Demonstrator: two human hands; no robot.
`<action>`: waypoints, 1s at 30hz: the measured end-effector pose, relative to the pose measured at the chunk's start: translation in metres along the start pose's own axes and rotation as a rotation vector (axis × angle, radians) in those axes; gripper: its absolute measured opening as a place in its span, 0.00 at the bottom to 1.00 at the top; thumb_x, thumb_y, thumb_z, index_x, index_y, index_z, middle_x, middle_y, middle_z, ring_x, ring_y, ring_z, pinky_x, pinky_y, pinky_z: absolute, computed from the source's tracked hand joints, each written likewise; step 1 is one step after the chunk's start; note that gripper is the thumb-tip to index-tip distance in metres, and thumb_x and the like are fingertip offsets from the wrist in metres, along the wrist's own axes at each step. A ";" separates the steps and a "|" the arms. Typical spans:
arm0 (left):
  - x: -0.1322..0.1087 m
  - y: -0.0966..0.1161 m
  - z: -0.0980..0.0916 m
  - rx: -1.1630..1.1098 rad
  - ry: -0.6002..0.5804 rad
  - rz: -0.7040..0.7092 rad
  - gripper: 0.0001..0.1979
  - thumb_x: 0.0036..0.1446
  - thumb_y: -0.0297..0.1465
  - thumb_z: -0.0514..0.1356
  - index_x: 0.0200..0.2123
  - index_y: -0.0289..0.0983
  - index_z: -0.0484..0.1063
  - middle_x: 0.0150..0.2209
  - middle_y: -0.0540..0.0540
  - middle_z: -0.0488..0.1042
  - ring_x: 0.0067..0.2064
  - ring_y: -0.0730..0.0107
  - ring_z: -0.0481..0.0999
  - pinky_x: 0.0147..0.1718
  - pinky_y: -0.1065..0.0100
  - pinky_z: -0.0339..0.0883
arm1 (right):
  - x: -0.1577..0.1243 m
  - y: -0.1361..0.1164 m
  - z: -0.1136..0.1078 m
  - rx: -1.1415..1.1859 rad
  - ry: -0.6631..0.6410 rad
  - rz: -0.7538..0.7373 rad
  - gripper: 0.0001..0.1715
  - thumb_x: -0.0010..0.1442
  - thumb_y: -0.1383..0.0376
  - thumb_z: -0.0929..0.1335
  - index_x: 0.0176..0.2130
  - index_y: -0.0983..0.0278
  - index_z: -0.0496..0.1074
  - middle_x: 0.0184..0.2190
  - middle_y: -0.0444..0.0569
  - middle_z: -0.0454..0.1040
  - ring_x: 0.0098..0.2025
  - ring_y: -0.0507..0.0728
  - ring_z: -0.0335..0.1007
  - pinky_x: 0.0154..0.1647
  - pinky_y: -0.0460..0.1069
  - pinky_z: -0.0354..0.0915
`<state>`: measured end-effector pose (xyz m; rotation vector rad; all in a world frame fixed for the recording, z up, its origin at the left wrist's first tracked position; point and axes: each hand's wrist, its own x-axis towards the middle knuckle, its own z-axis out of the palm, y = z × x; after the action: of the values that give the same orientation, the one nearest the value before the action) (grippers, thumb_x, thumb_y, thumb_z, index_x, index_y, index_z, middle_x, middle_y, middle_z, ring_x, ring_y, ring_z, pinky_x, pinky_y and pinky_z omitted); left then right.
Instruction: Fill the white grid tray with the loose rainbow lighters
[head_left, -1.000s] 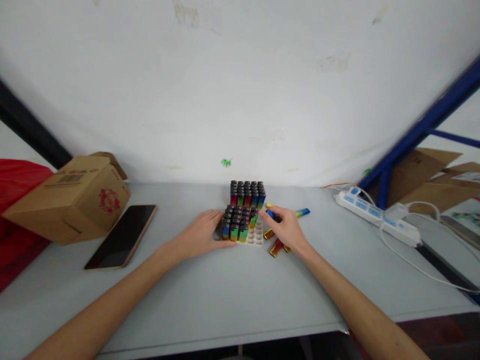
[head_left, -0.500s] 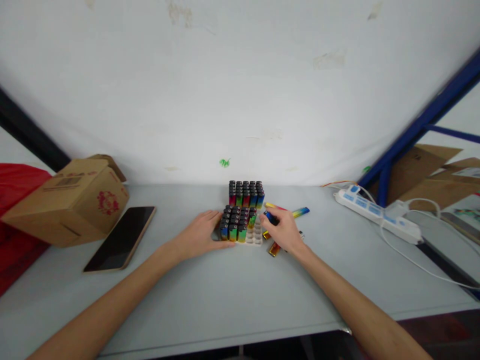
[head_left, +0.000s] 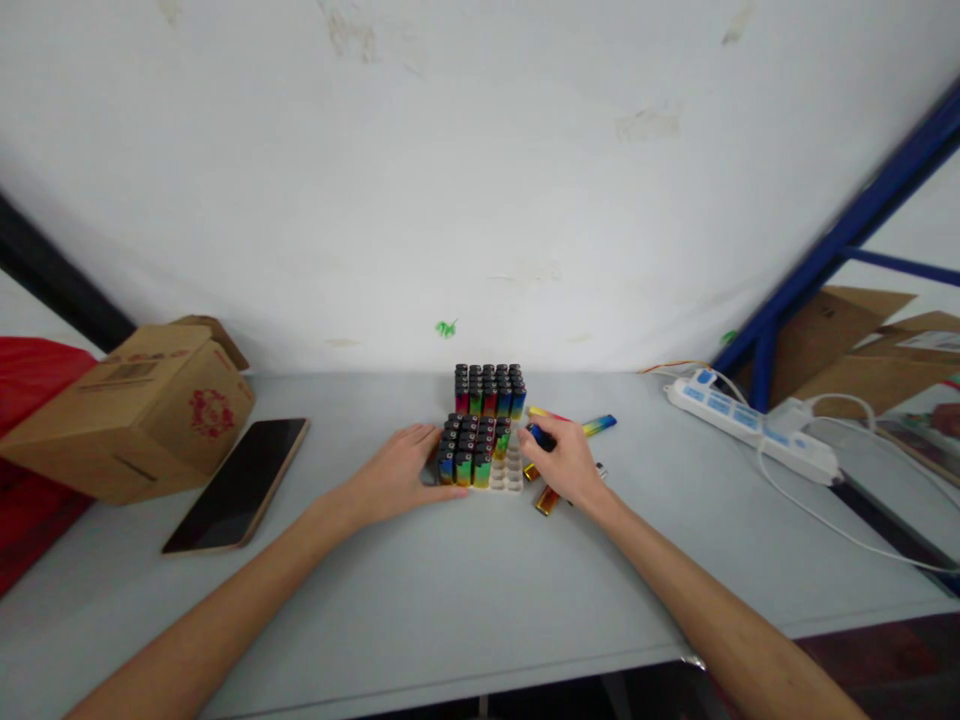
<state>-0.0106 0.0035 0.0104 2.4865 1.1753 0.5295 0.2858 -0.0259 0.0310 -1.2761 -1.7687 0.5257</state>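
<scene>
A pale tray (head_left: 506, 484) with round-edged pockets stands in front of me. Upright lighters (head_left: 464, 468) with black tops and rainbow-coloured bodies fill its left part, while pockets show bare at its front right. My left hand (head_left: 405, 468) holds the tray at its left side, thumb along the front edge. Pinched in my right hand (head_left: 568, 462), just right of the tray, is a lighter (head_left: 538, 436) with a dark blue end; the fingers cover the rest of it. Loose lighters (head_left: 547, 499) lie under and beside that hand.
Behind the tray stands a full block of lighters (head_left: 490, 397). To the left are a dark-screened phone (head_left: 236, 485), a cardboard box (head_left: 135, 415) and a red bag (head_left: 41, 375). A white power strip (head_left: 750, 425) with cables lies on the right, near a blue frame (head_left: 840, 240).
The view has shifted slightly. Both hands keep nearly the same places, the left at the tray and the right with the lighter beside it.
</scene>
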 end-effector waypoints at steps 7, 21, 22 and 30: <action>-0.001 -0.001 0.000 -0.006 -0.004 0.007 0.38 0.64 0.65 0.71 0.62 0.43 0.81 0.61 0.36 0.86 0.62 0.38 0.85 0.68 0.45 0.76 | 0.001 0.003 0.000 -0.031 -0.004 -0.013 0.25 0.71 0.50 0.67 0.27 0.56 0.59 0.23 0.42 0.65 0.29 0.55 0.59 0.34 0.51 0.55; -0.001 -0.001 0.001 -0.002 0.008 -0.001 0.38 0.63 0.64 0.72 0.63 0.43 0.81 0.61 0.37 0.86 0.62 0.38 0.85 0.68 0.45 0.76 | -0.002 -0.001 -0.025 -0.137 -0.188 -0.217 0.35 0.83 0.38 0.62 0.31 0.56 0.67 0.29 0.48 0.73 0.34 0.60 0.68 0.41 0.55 0.65; -0.001 -0.001 0.001 -0.003 0.008 -0.002 0.38 0.63 0.64 0.72 0.63 0.44 0.80 0.62 0.37 0.86 0.63 0.38 0.85 0.69 0.45 0.76 | -0.001 0.000 -0.026 -0.137 -0.197 -0.204 0.36 0.83 0.38 0.62 0.31 0.56 0.66 0.28 0.48 0.73 0.33 0.60 0.68 0.40 0.54 0.64; -0.001 -0.003 0.003 -0.010 0.000 -0.006 0.38 0.63 0.64 0.72 0.62 0.43 0.81 0.62 0.35 0.86 0.63 0.37 0.84 0.68 0.44 0.76 | 0.001 0.008 -0.028 -0.064 -0.391 -0.215 0.33 0.83 0.38 0.64 0.35 0.56 0.73 0.32 0.50 0.81 0.34 0.62 0.73 0.41 0.55 0.66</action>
<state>-0.0117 0.0040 0.0058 2.4738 1.1768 0.5322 0.3129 -0.0262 0.0401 -1.0578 -2.2328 0.6296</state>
